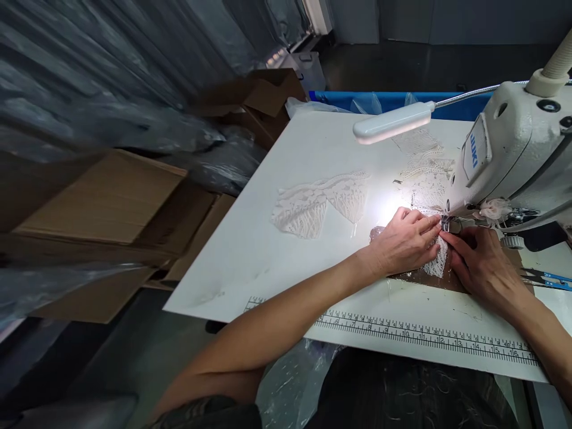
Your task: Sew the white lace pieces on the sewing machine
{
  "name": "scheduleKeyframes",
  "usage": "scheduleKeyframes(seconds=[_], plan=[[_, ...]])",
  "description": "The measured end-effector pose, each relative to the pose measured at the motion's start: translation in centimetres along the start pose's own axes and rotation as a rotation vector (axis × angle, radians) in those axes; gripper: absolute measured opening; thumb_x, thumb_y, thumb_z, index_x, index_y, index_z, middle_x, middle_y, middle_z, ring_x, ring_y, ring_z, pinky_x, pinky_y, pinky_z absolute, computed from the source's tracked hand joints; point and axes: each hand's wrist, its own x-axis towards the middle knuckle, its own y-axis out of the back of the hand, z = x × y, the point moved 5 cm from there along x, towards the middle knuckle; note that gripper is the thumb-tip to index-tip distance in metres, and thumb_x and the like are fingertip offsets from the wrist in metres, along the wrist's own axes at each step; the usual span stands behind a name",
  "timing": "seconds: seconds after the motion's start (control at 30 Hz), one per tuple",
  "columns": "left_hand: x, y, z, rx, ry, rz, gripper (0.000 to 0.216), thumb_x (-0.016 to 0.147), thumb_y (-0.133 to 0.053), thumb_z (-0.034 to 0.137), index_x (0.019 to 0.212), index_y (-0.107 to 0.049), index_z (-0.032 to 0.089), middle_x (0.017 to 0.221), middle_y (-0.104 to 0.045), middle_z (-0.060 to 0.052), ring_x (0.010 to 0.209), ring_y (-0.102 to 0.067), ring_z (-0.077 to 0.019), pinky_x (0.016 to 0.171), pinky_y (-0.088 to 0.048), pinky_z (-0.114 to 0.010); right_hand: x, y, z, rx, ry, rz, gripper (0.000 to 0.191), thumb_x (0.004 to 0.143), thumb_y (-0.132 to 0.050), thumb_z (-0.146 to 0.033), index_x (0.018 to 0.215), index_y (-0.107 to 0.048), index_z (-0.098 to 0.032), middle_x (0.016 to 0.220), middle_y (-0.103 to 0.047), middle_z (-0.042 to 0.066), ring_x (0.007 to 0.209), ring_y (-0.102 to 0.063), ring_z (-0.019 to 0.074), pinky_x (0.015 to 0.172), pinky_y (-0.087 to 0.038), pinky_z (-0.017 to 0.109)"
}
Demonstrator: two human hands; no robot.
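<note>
A strip of white lace (pixel 435 265) lies under the needle area of a white JUKI sewing machine (pixel 504 137). My left hand (pixel 409 235) rests on the lace just left of the presser foot (pixel 444 223), its fingers bent together and closed on the fabric. On the other side, my right hand (pixel 485 262) pinches the edge of the lace close to the foot, with the index finger reaching forward. Part of the lace is hidden beneath both hands. More lace (pixel 424 173) is bunched behind the foot.
A separate lace piece (pixel 322 202) lies flat on the white table (pixel 250 256). A lit lamp (pixel 393 122) hangs above. Blue-handled thread snips (pixel 547 279) lie at right. A printed ruler (pixel 402 330) runs along the front edge. Cardboard boxes (pixel 102 196) stand left.
</note>
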Motion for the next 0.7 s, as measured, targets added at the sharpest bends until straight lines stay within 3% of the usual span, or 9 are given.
scheduleKeyframes(seconds=[0.1,0.27,0.37,0.43,0.57,0.7], plan=[[0.0,-0.3,0.0,0.009,0.038,-0.001,0.041,0.106,-0.034,0.033,0.122,-0.065,0.012,0.132,-0.065,-0.015,0.099,-0.061,-0.0250,0.080,-0.045,-0.040,0.2,0.3,-0.4,-0.021,0.011,0.008,0.044,0.096,-0.035,-0.028,0.124,-0.068,-0.021,0.105,-0.059,0.018,0.075,-0.055,0.0248,0.063,-0.053,0.040],[0.4,-0.1,-0.3,-0.029,0.068,0.057,0.036,0.104,-0.038,0.033,0.119,-0.065,0.014,0.127,-0.066,-0.014,0.099,-0.060,-0.0246,0.083,-0.046,-0.042,0.0,0.7,-0.7,-0.002,0.065,0.083,0.039,0.094,-0.039,-0.024,0.116,-0.070,-0.019,0.103,-0.060,0.017,0.089,-0.058,0.0276,0.074,-0.055,0.042],[1.5,0.1,-1.9,-0.073,0.141,0.054,0.032,0.102,-0.041,0.029,0.119,-0.064,0.014,0.120,-0.067,-0.016,0.097,-0.060,-0.0240,0.084,-0.046,-0.043,-0.2,0.5,-0.7,0.014,0.061,0.081,0.039,0.094,-0.040,-0.022,0.120,-0.069,-0.020,0.105,-0.061,0.016,0.095,-0.057,0.0289,0.077,-0.055,0.042],[2.5,0.0,-3.4,-0.086,0.195,-0.014,0.032,0.101,-0.041,0.026,0.121,-0.062,0.013,0.119,-0.067,-0.016,0.100,-0.061,-0.0252,0.086,-0.047,-0.043,-0.3,0.3,-0.7,0.029,0.050,0.086,0.039,0.094,-0.040,-0.021,0.120,-0.069,-0.021,0.108,-0.061,0.017,0.096,-0.057,0.0290,0.079,-0.055,0.044],[4.0,-0.5,-5.9,-0.115,0.222,-0.177,0.034,0.102,-0.036,0.023,0.123,-0.061,0.013,0.133,-0.061,-0.018,0.117,-0.060,-0.0304,0.094,-0.048,-0.048,-0.8,0.0,-0.3,0.088,0.007,0.078,0.040,0.096,-0.038,-0.024,0.122,-0.069,-0.022,0.110,-0.059,0.016,0.097,-0.058,0.0293,0.083,-0.056,0.048],[3.3,0.5,-5.9,-0.155,0.191,-0.082,0.034,0.103,-0.037,0.023,0.128,-0.057,0.012,0.143,-0.054,-0.019,0.124,-0.057,-0.0285,0.101,-0.049,-0.046,-1.3,0.5,1.0,0.286,-0.084,0.011,0.044,0.099,-0.040,-0.035,0.134,-0.064,-0.022,0.112,-0.060,0.017,0.094,-0.062,0.0270,0.081,-0.057,0.045]])
